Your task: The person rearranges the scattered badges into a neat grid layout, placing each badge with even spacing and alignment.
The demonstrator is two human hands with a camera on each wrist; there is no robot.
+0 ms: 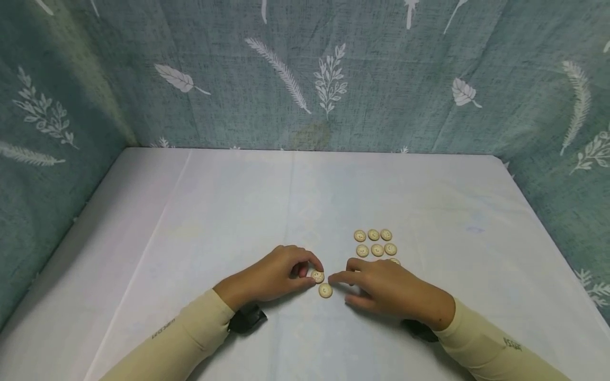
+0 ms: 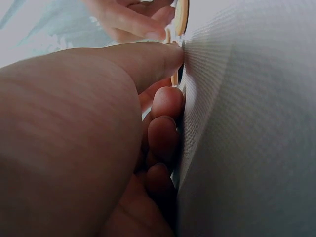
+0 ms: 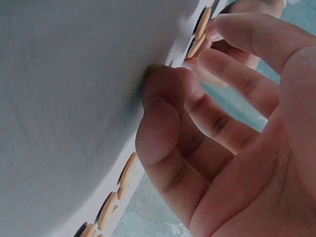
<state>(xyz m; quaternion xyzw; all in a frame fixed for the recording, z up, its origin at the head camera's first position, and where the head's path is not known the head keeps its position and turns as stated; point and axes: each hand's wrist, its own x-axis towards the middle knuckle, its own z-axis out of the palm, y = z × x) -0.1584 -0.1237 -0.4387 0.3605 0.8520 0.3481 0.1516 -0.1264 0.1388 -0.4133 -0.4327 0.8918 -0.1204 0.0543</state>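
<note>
At the middle of the table, my left hand (image 1: pixel 281 272) pinches the rim of a pale wooden button (image 1: pixel 317 276) between thumb and forefinger. The button lies on the white cloth. Just below it is a second wooden button (image 1: pixel 325 290), close to the first. My right hand (image 1: pixel 388 288) is to the right of both, palm down, its forefinger stretched toward the pair and the other fingers loosely bent, holding nothing. In the left wrist view the thumb (image 2: pixel 158 61) reaches down to the cloth, and part of a button (image 2: pixel 181 17) shows beyond it.
Rows of similar buttons (image 1: pixel 377 250) lie beyond my right hand, which partly covers the nearest row. A white cloth (image 1: pixel 229 201) covers the table. Green leaf-patterned fabric (image 1: pixel 381 79) hangs along the back and sides.
</note>
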